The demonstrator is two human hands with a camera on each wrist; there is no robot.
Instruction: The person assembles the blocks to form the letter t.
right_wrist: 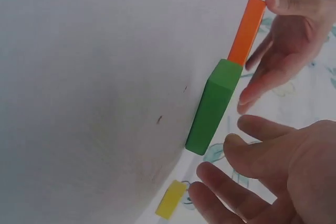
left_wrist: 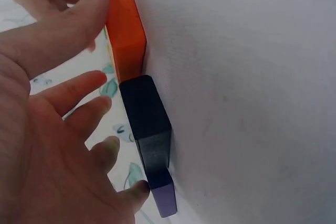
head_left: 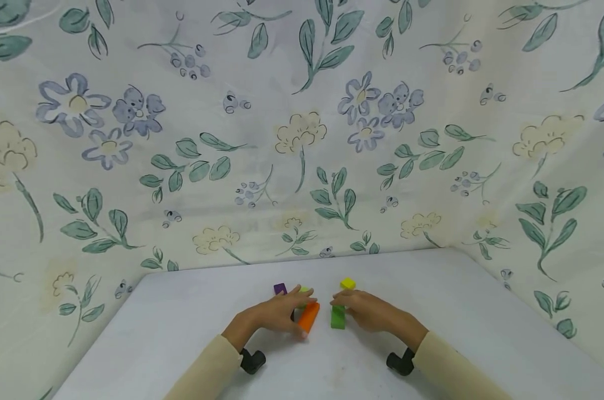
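My left hand point(head_left: 281, 312) is over an orange block point(head_left: 309, 318), its thumb touching the block's near end. In the left wrist view the other fingers are spread and extended, beside a black block point(left_wrist: 147, 108) and a purple block point(left_wrist: 165, 198). The black block is mostly hidden by that hand in the head view. My right hand point(head_left: 369, 310) is at a green block point(head_left: 338, 318), its fingers above the far end. The right wrist view shows those fingers relaxed and apart from the green block, with a yellow block point(right_wrist: 171, 200) near their tips.
Behind the left fingers, a lime-green block point(head_left: 305, 290) is partly covered. All the blocks are on a white table point(head_left: 182, 322). Floral-patterned cloth point(head_left: 262, 139) rises behind the table and at its sides.
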